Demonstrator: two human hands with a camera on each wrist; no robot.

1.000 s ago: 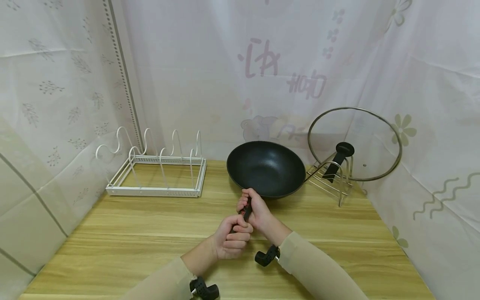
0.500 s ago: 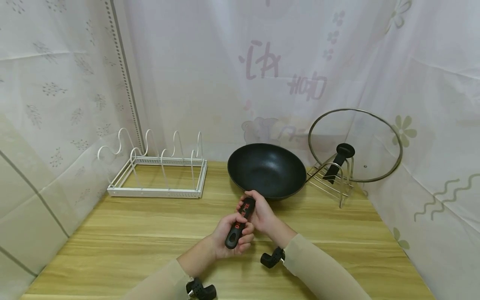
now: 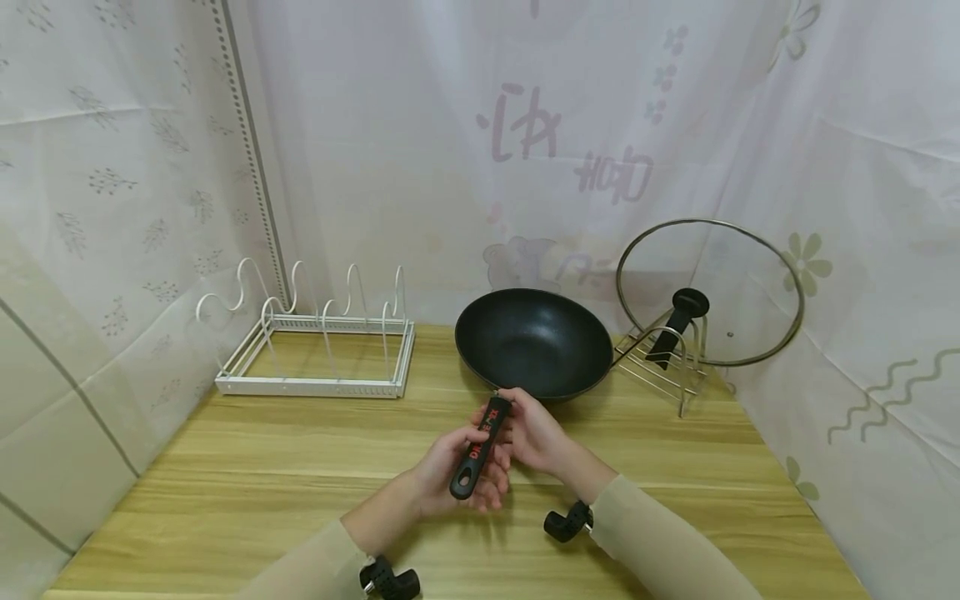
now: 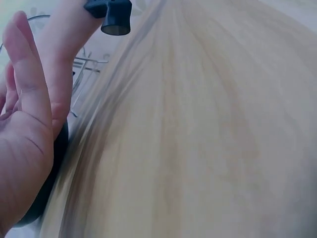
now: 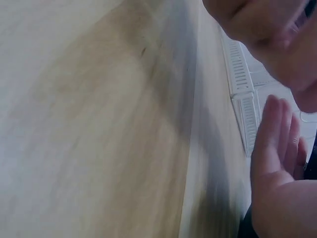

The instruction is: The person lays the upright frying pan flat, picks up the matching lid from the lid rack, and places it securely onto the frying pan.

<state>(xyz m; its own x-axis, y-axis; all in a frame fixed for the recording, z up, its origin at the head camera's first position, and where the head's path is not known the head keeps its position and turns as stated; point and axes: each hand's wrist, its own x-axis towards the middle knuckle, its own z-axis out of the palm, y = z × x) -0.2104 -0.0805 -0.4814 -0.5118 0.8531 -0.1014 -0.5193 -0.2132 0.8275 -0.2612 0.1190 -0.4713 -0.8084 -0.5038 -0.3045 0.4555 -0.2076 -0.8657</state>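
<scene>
A black wok (image 3: 534,342) stands on the wooden table in the head view, its long black handle (image 3: 480,450) with red lettering pointing toward me. My left hand (image 3: 450,471) lies around the handle's lower half, thumb on top and loosened fingers spread beneath. Higher up, my right hand (image 3: 536,433) is at the end near the wok, its thumb by the neck and fingers behind the handle. Both wrist views show loosely straight fingers on the left hand (image 4: 25,124) and the right hand (image 5: 282,173). Most of the handle is hidden there.
On the left stands a white wire rack (image 3: 307,387) with tall curved dividers. A glass lid (image 3: 750,292) with a black knob leans upright in a small metal stand (image 3: 667,367) on the right, close beside the wok. Patterned curtains (image 3: 375,150) hang behind the wooden table (image 3: 300,467).
Both hands have loosened from a firm grip on the handle, fingers uncurling. The handle has come into fuller view, its lettering and end hole showing. My right wrist has moved slightly right.
</scene>
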